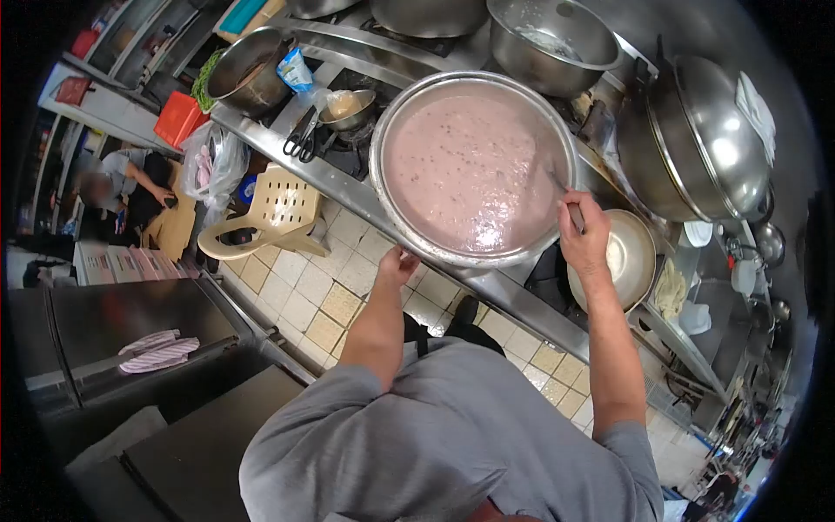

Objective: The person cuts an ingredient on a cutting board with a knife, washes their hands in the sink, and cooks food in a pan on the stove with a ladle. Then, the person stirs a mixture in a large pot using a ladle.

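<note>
A large metal pot (383, 209) on the stove is nearly full of a thick pinkish liquid (461, 165) with small dark bits in it. At the pot's right rim, my right hand (584, 230) is closed around the handle of a stirring utensil (557, 179). Its lower end is sunk in the liquid, so I cannot tell its kind. My left hand (398, 265) is below the pot's front left side, at the stove's front edge. Its fingers are curled there, and what they hold, if anything, is hidden.
Left of the pot are black scissors (302, 135), a small saucepan (348, 109) and a deep pot (250, 74). A wide pan (622, 261) lies to the right. Behind it stands a big domed vessel (696, 139). A beige plastic chair (278, 209) stands on the tiles. Another person (130, 183) is far left.
</note>
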`<state>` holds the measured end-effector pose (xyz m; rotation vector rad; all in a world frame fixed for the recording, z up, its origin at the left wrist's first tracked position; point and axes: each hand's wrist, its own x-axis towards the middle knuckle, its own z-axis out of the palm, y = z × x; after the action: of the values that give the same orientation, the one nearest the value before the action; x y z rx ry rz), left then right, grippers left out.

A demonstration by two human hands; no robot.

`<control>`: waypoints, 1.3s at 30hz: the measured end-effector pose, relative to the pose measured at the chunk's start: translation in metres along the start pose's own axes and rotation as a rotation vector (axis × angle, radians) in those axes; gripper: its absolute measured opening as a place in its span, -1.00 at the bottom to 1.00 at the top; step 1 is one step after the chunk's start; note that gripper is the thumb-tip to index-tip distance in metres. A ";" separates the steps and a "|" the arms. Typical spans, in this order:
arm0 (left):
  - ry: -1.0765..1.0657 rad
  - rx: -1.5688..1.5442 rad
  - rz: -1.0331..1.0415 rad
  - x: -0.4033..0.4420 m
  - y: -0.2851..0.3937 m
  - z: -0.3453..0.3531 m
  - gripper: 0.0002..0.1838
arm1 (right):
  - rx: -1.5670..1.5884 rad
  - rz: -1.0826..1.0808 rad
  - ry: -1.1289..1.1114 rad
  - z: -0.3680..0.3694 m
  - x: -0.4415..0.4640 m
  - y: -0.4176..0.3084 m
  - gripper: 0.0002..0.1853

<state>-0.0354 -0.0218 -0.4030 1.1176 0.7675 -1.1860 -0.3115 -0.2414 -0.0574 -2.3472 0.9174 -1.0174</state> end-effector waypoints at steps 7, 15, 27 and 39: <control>0.098 0.493 0.152 -0.033 0.101 -0.161 -0.42 | 0.427 0.443 0.167 -0.027 -0.045 -0.043 -0.96; 0.474 0.842 0.197 -0.084 0.215 -0.291 -0.49 | 0.164 0.177 0.199 -0.054 -0.056 -0.099 -0.92; 0.140 1.236 0.256 -0.110 0.160 -0.219 -0.47 | -0.109 -0.185 0.038 -0.064 -0.027 -0.091 -0.84; 0.312 1.116 0.246 -0.126 0.149 -0.284 -0.56 | 0.327 0.219 0.073 -0.016 -0.054 -0.058 -0.92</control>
<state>0.1025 0.2865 -0.3353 2.2762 0.1092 -1.2396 -0.3281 -0.1641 -0.0387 -1.9082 0.9316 -1.0769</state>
